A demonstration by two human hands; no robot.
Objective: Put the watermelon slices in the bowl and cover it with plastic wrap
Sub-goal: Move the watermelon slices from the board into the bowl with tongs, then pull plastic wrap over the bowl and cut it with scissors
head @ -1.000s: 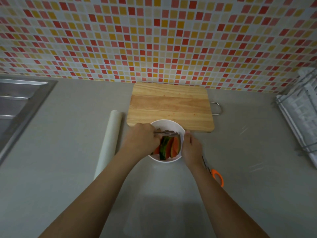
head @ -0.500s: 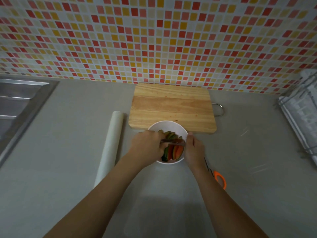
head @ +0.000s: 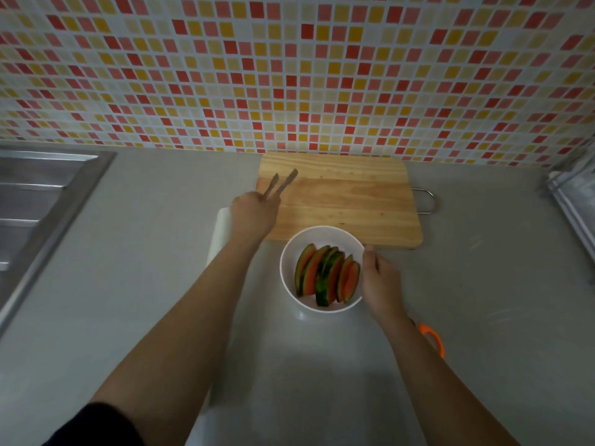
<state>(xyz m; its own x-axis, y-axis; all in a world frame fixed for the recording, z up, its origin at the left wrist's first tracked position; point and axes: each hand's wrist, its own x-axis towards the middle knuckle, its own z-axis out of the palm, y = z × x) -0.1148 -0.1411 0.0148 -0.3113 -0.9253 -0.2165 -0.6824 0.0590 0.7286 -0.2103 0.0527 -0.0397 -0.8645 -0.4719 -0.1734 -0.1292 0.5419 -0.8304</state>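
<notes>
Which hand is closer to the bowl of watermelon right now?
Right. The right hand touches the bowl at its right rim; the left hand, holding tongs, is up-left over the cutting board.

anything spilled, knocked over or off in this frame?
Nothing stands out. The watermelon slices sit inside the upright white bowl, steadied by the right hand. The left hand holds tongs over the cutting board. No spill is visible.
</notes>
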